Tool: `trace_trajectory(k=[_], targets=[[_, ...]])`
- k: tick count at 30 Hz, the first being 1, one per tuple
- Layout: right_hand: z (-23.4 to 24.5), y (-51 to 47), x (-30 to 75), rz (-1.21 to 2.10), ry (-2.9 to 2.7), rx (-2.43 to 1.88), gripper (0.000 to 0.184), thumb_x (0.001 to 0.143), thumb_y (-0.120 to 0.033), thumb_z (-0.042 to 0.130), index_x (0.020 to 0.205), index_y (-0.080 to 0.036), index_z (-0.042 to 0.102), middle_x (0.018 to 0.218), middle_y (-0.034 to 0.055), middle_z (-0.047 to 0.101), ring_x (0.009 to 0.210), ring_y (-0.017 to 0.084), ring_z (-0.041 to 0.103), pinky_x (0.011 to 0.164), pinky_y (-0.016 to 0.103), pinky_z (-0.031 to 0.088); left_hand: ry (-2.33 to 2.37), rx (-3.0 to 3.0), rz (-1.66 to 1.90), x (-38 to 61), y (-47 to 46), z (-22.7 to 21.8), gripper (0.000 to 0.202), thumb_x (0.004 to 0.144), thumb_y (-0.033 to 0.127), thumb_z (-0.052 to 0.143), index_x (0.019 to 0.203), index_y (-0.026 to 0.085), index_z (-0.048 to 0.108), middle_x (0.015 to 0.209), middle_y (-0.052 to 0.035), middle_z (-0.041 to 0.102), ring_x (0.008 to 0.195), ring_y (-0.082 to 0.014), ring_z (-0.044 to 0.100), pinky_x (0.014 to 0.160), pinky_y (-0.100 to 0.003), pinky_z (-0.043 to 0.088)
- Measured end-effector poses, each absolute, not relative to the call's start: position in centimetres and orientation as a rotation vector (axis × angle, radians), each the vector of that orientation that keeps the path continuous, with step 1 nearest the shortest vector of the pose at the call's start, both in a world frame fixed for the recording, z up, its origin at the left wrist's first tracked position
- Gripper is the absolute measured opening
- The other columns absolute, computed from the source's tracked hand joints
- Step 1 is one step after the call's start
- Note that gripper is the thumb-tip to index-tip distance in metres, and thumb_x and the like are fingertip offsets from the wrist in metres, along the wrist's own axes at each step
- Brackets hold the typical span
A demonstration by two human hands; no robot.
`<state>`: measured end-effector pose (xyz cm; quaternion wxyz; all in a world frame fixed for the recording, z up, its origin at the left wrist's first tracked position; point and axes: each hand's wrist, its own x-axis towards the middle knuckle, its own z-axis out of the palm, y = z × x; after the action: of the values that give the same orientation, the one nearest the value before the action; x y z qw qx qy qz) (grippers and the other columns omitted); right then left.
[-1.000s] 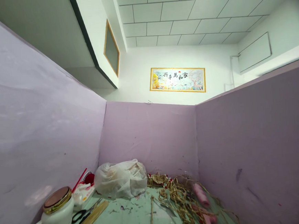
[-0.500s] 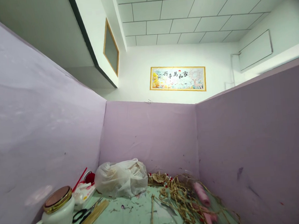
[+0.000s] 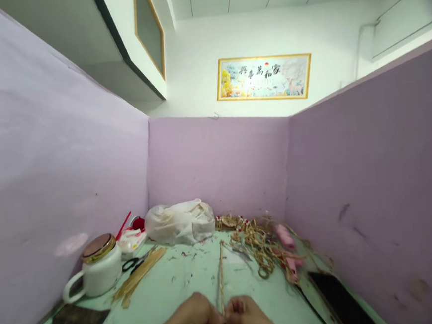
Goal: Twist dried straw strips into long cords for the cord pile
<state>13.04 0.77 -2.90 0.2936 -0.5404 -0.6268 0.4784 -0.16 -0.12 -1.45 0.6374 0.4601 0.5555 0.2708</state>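
At the bottom middle, my left hand [image 3: 193, 319] and my right hand [image 3: 249, 319] are close together, fingers pinched on the near end of a thin tan straw braid [image 3: 221, 276]. The braid runs straight away from me along the green tabletop [image 3: 188, 279]. Just what each fingertip grips is partly hidden. To the left lie flat tan straw strips [image 3: 140, 275] and black-handled scissors [image 3: 132, 263]. A heap of tan braided cord [image 3: 258, 243] lies beyond my right hand.
A lidded white mug [image 3: 101, 271] and a dark hammer-like tool [image 3: 80, 318] are at left. At the back sits a white plastic bag [image 3: 181, 222]. On the right are a pink spool [image 3: 285, 237], a pink glue gun [image 3: 292, 266] and a black flat object [image 3: 339, 299]. Purple walls [image 3: 216, 167] enclose three sides.
The view has tilted down, bringing both hands, the hammer-like tool and the black flat object into sight. The things on the table appear higher in the picture.
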Motion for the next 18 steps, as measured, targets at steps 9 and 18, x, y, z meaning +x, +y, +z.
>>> trace_trajectory(k=[9, 18], targets=[[-2.0, -0.4, 14.3, 0.984, -1.904, -1.518, 0.008, 0.056, -0.014, 0.051, 0.055, -0.012, 0.059, 0.047, -0.0020, 0.052, 0.047, 0.008, 0.042, 0.045, 0.018, 0.028, 1.580, 1.239, 0.504, 0.9, -1.7, 0.6, 0.017, 0.052, 0.012, 0.050, 0.037, 0.014, 0.043, 0.030, 0.0042, 0.034, 0.026, -0.0053, 0.027, 0.029, -0.018, 0.014], [-0.5, -2.3, 14.0, 1.119, -2.040, -1.542, 0.016, 0.059, -0.019, 0.047, 0.048, -0.014, 0.058, 0.039, -0.0017, 0.050, 0.036, 0.007, 0.041, 0.038, 0.017, 0.028, 1.517, 1.131, 0.542, 0.9, -2.0, 0.7, 0.013, 0.050, 0.011, 0.048, 0.038, 0.013, 0.044, 0.031, 0.0025, 0.038, 0.026, -0.0050, 0.029, 0.030, -0.019, 0.018]])
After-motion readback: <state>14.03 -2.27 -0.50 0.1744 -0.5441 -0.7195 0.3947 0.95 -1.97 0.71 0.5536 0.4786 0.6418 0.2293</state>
